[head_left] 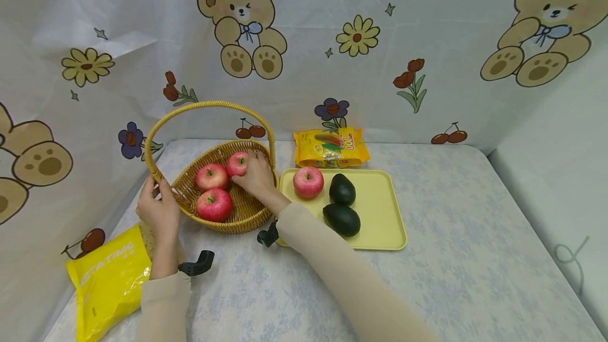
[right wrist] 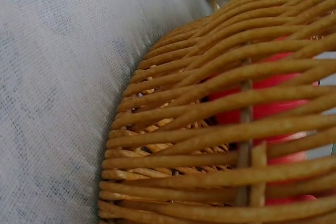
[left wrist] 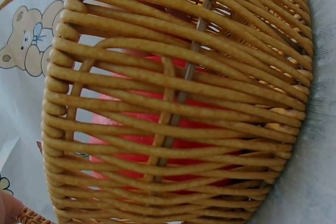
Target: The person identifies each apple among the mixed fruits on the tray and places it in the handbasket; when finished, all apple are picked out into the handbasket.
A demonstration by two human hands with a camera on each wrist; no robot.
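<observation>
A wicker basket (head_left: 244, 224) with a tall arched handle (head_left: 211, 104) stands on the left of the table. My left hand (head_left: 160, 210) grips the handle at its left base, beside the rim. Inside the basket, my right hand (head_left: 258, 177) has its fingers and thumb around a red apple (head_left: 237, 162) at the back. Two more red apples, one in the middle (head_left: 211, 177) and one in front (head_left: 215, 205), lie next to it. Both wrist views are mostly filled by the woven basket wall (left wrist: 173, 87), with red apple skin showing through the gaps.
Right of the basket, a pale yellow tray (head_left: 380, 210) holds another apple (head_left: 308, 182) and two dark green avocados (head_left: 342, 190). A yellow-orange packet (head_left: 330, 148) lies behind the tray. Near my left forearm is a bright yellow bag (head_left: 111, 278). A printed cloth hangs behind the table.
</observation>
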